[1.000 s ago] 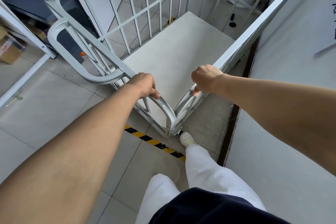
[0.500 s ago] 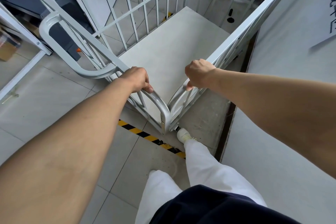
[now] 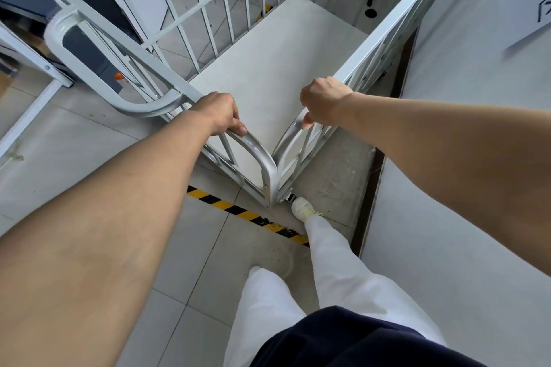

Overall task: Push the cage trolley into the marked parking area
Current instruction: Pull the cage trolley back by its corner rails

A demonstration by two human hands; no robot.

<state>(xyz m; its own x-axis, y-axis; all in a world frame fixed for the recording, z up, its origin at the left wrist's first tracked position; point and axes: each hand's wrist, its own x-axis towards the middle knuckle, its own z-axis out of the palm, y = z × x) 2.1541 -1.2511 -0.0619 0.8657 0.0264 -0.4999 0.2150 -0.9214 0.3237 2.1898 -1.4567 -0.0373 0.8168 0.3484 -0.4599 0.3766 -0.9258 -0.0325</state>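
At the near corner of the cage trolley (image 3: 268,68), both hands hold the top rails as it sits past the striped floor tape (image 3: 247,214), close beside the wall (image 3: 477,39).

The left hand (image 3: 222,112) has its grip wrapped tight around the left rail; the right hand (image 3: 323,101) is clenched on the right rail. A skewed push could scrape the right side along the wall, and the forward shoe (image 3: 302,208), almost touching the corner, could get caught there. The wheels are hidden, and the far boundary of the marked area is cut off.
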